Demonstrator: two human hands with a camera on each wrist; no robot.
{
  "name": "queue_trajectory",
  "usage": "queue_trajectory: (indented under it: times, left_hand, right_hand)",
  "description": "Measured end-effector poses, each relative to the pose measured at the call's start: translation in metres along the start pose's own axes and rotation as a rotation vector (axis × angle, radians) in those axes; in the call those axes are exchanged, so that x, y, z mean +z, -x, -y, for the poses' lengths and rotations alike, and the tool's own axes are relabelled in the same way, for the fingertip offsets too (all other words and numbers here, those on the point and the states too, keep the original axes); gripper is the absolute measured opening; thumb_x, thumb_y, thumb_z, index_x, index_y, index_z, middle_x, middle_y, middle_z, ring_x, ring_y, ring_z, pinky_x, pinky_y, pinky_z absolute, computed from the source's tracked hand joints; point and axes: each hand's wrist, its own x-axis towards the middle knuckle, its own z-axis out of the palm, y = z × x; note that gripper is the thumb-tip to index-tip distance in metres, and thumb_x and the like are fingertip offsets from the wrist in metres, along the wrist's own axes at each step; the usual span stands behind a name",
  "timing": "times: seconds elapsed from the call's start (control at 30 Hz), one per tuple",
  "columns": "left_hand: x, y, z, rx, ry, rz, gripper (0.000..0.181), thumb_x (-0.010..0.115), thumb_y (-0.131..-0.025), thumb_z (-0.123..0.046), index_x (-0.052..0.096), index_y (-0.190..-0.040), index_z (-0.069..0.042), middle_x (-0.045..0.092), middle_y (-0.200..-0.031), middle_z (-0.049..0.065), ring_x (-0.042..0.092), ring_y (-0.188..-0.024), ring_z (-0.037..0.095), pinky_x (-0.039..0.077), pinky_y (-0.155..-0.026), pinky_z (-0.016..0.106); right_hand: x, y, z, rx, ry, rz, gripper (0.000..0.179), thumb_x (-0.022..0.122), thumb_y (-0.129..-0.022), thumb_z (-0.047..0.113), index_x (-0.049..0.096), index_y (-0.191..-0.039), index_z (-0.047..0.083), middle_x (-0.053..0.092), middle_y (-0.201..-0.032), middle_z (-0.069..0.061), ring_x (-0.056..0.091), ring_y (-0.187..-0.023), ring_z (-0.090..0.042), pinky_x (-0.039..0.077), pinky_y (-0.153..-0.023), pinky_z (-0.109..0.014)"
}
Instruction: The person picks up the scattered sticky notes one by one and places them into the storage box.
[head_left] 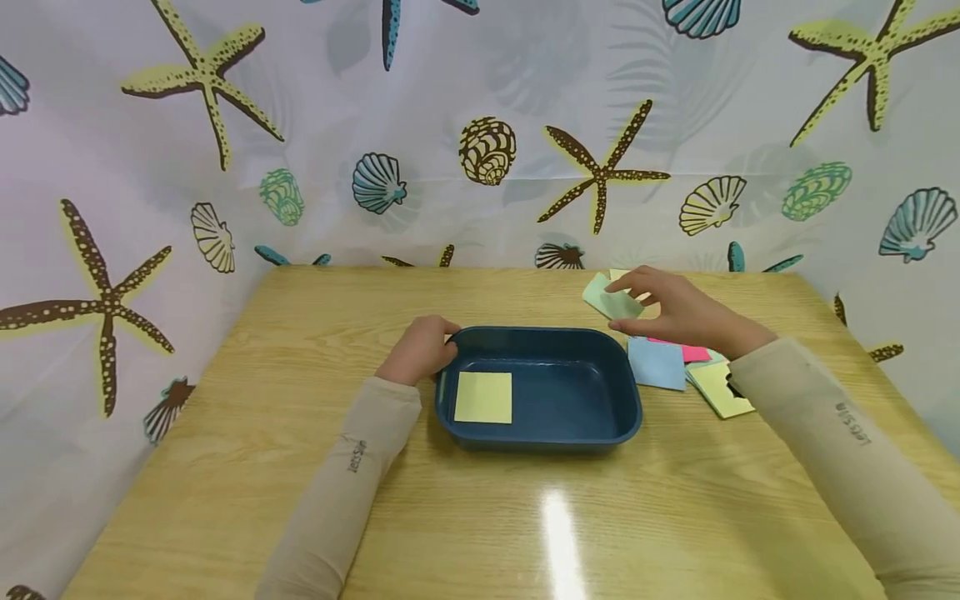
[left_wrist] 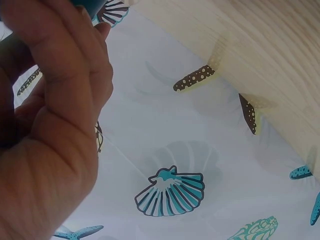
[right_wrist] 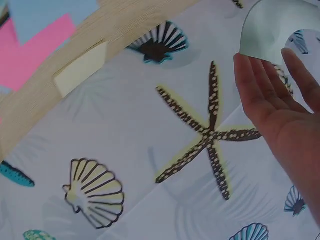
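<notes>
My left hand (head_left: pixel 420 350) grips the upper left corner of a dark blue rectangular tray (head_left: pixel 538 444), thumb over the rim. Inside the tray, a pale yellow sticky note (head_left: pixel 483 397) lies at the left. Beyond the tray's far right corner, my right hand (head_left: pixel 667 310) holds a light green sticky note (head_left: pixel 609 293) at its fingers. In the right wrist view that green note (right_wrist: pixel 265 30) looks bent and meets the fingertips, with the thumb near its edge. The left wrist view shows the left hand (left_wrist: pixel 60 110) with curled fingers and only a sliver of the tray.
Right of the tray lie a blue note (head_left: pixel 656 363), a pink note (head_left: pixel 696 353) and a stack of yellow and green notes (head_left: pixel 720 392), partly under the right forearm. Another pale yellow note (right_wrist: pixel 81 69) is near the table's far edge. A seashell-patterned curtain (head_left: pixel 450 83) surrounds the table (head_left: pixel 300 333).
</notes>
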Motion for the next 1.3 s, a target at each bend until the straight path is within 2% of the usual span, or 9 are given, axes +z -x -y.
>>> queue_trajectory:
  times: [0.1,0.2,0.4,0.53,0.67,0.9,1.3]
  left_hand:
    - [-0.001,0.000,0.002,-0.012,0.014,-0.003,0.040,0.050,-0.095,-0.003,0.055,-0.134,0.001,0.056,-0.133,0.018,0.057,-0.047,0.013,0.052,-0.053,0.025]
    - [-0.001,0.000,0.003,-0.014,0.023,-0.006,0.041,0.050,-0.094,-0.002,0.055,-0.135,0.000,0.056,-0.133,0.018,0.057,-0.047,0.014,0.051,-0.051,0.025]
    - [0.001,-0.002,0.003,-0.019,0.025,-0.013,0.041,0.050,-0.093,-0.001,0.055,-0.134,0.000,0.057,-0.131,0.017,0.059,-0.049,0.014,0.051,-0.050,0.025]
    - [0.001,-0.004,0.004,-0.028,0.026,-0.010,0.041,0.050,-0.093,-0.002,0.056,-0.134,-0.001,0.059,-0.130,0.016,0.058,-0.049,0.014,0.051,-0.050,0.025]
    - [-0.001,-0.003,0.006,-0.032,0.020,-0.002,0.042,0.050,-0.094,-0.002,0.055,-0.135,-0.002,0.058,-0.130,0.015,0.057,-0.049,0.014,0.051,-0.051,0.024]
    - [-0.001,-0.003,0.003,-0.037,0.024,-0.002,0.041,0.051,-0.094,-0.001,0.055,-0.135,-0.002,0.058,-0.131,0.017,0.059,-0.050,0.016,0.051,-0.050,0.024]
    - [-0.002,-0.001,0.004,-0.025,0.032,0.003,0.041,0.051,-0.094,-0.001,0.053,-0.136,-0.001,0.057,-0.131,0.018,0.059,-0.048,0.016,0.051,-0.050,0.024]
  right_hand:
    - [0.012,-0.013,0.018,-0.065,-0.038,0.025,0.048,0.073,-0.086,0.024,0.057,-0.127,0.005,0.053,-0.124,-0.010,0.054,-0.108,-0.029,0.049,-0.091,-0.049]
    - [0.026,-0.025,0.037,-0.127,-0.047,0.097,0.047,0.073,-0.086,0.025,0.058,-0.125,0.006,0.054,-0.123,-0.008,0.054,-0.110,-0.026,0.050,-0.090,-0.048]
    - [0.057,-0.049,0.075,-0.278,0.057,0.259,0.043,0.070,-0.088,0.028,0.061,-0.122,0.005,0.054,-0.123,-0.010,0.055,-0.108,-0.025,0.047,-0.092,-0.044]
    - [0.077,-0.062,0.089,-0.316,0.106,0.348,0.044,0.070,-0.088,0.027,0.061,-0.123,0.002,0.053,-0.121,-0.012,0.055,-0.107,-0.026,0.047,-0.093,-0.042]
    - [0.094,-0.073,0.095,-0.297,0.159,0.422,0.046,0.070,-0.088,0.025,0.059,-0.125,0.000,0.051,-0.124,-0.015,0.057,-0.108,-0.026,0.048,-0.092,-0.041]
    - [0.113,-0.082,0.097,-0.247,0.271,0.521,0.050,0.072,-0.086,0.027,0.059,-0.126,0.001,0.051,-0.125,-0.016,0.058,-0.103,-0.025,0.050,-0.088,-0.036]
    - [0.129,-0.087,0.098,-0.216,0.277,0.536,0.051,0.073,-0.085,0.028,0.059,-0.127,0.003,0.051,-0.121,-0.015,0.055,-0.097,-0.023,0.050,-0.085,-0.036]
